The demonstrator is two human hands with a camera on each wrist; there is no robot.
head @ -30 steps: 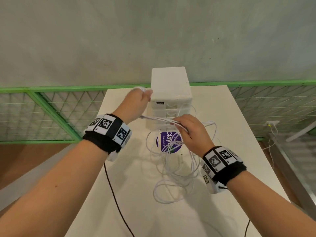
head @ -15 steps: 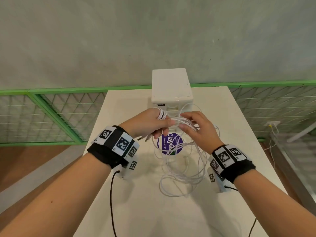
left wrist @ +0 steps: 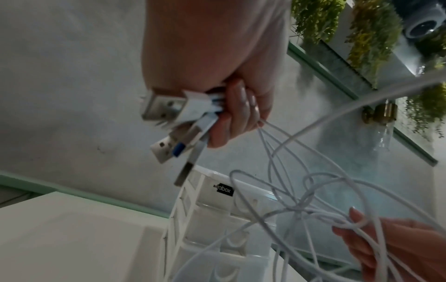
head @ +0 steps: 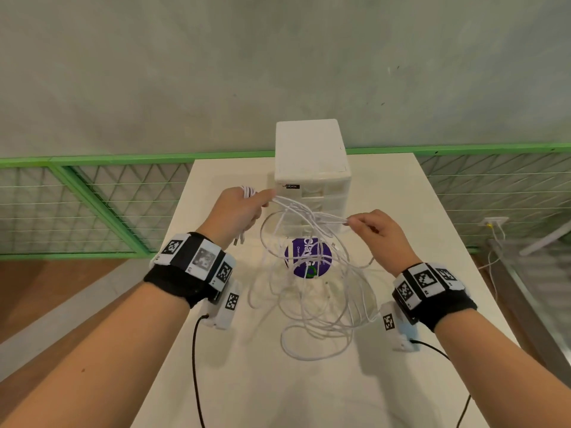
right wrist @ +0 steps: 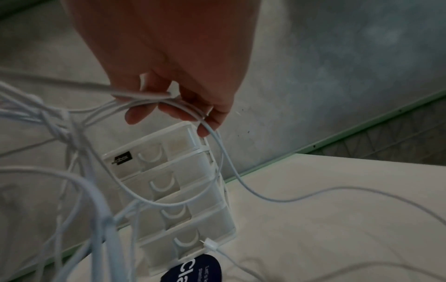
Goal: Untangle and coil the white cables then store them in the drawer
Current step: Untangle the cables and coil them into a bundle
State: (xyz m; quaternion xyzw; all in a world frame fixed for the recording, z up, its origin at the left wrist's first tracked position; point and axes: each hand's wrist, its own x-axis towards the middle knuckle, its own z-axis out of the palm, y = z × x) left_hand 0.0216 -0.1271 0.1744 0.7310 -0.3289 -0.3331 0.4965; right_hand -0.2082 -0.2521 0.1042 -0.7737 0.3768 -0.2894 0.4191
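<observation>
A tangle of white cables [head: 312, 291] hangs between my hands and pools on the white table [head: 401, 199]. My left hand [head: 239, 208] grips a bunch of cable ends; its wrist view shows several USB plugs [left wrist: 178, 122] sticking out of the fist [left wrist: 239, 112]. My right hand [head: 374, 227] pinches strands near a knot [left wrist: 347, 223], and a cable [right wrist: 193, 112] runs across its fingertips. Behind the cables stands the white drawer unit [head: 312, 162], all its drawers [right wrist: 169, 185] closed.
A round purple sticker [head: 309, 257] lies on the table under the cables. A green mesh railing [head: 92, 205] runs behind the table, with a grey wall beyond. Black leads [head: 194, 366] trail from both wrist cameras over the near table.
My hands, close together half a second ago, have drawn apart: the left went up and left, the right went right, stretching strands between them. More cable has lifted off the table.
</observation>
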